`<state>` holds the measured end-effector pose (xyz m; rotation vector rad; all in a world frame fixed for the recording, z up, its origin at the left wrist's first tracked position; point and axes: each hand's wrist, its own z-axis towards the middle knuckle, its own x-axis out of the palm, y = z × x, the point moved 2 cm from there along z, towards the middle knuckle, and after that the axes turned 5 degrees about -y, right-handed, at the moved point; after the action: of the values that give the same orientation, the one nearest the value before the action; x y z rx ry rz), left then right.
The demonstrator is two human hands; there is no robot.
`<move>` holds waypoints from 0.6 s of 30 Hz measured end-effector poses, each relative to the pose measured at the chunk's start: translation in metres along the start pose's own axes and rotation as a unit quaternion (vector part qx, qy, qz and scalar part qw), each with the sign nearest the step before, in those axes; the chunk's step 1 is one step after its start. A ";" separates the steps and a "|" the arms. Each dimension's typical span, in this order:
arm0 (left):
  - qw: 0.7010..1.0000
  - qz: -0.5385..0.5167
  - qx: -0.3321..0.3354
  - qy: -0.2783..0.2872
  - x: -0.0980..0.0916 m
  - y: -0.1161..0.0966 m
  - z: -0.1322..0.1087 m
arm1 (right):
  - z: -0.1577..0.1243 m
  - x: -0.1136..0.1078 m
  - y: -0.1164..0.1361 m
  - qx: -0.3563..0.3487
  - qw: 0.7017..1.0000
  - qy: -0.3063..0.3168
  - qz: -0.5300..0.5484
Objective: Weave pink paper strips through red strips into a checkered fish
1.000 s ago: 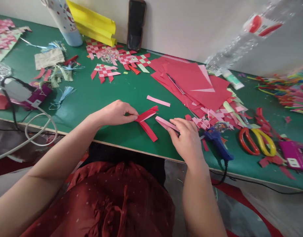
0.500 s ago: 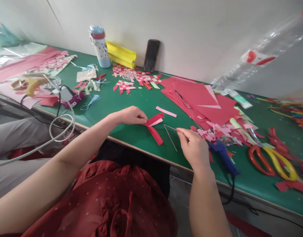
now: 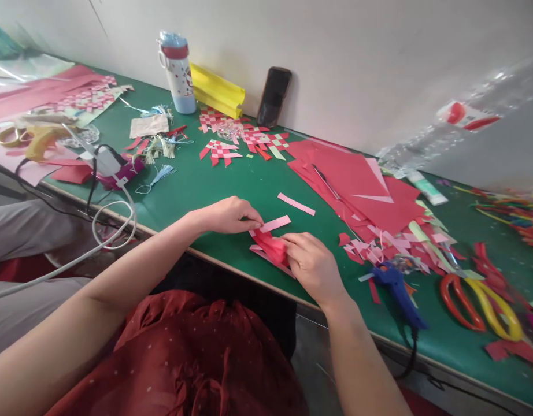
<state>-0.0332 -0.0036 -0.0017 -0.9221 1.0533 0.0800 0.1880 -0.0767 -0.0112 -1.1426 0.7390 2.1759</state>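
My left hand [image 3: 227, 215] pinches the left end of a small bundle of red and pink paper strips [image 3: 270, 245] lying near the front edge of the green table [image 3: 214, 179]. My right hand [image 3: 312, 267] is closed on the right side of the same strips, its fingers bent over the red paper. One pink strip [image 3: 275, 223] sticks out between the two hands. A loose pink strip [image 3: 296, 204] lies just behind them.
A stack of red paper sheets [image 3: 357, 182] lies behind my right hand, with paper scraps [image 3: 400, 240], a blue glue gun [image 3: 394, 283] and red-and-yellow scissors [image 3: 478, 297] to its right. Woven paper pieces [image 3: 240, 138], a water bottle [image 3: 177, 72], a phone [image 3: 274, 95] and a yellow roll [image 3: 217, 92] sit along the wall.
My right hand has moved left from holding up a thin pink strip and now presses on the red strips beside my left hand. The strips are bunched together where they lay spread.
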 end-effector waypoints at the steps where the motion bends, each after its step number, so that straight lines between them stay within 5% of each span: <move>1: 1.000 0.001 0.014 -0.006 0.001 0.000 -0.001 | 0.000 0.001 0.000 -0.001 1.000 0.009 0.002; 11: 0.995 -0.004 0.084 -0.045 0.009 0.007 -0.005 | -0.014 -0.003 0.003 0.003 1.000 -0.015 0.016; 18: 0.995 0.023 0.068 -0.068 0.014 0.002 -0.005 | -0.031 -0.009 0.008 0.027 0.999 -0.034 0.026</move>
<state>-0.0301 -0.0106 -0.0144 -0.7582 0.9424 0.1059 0.2030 -0.1052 -0.0170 -1.0288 0.8008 2.2135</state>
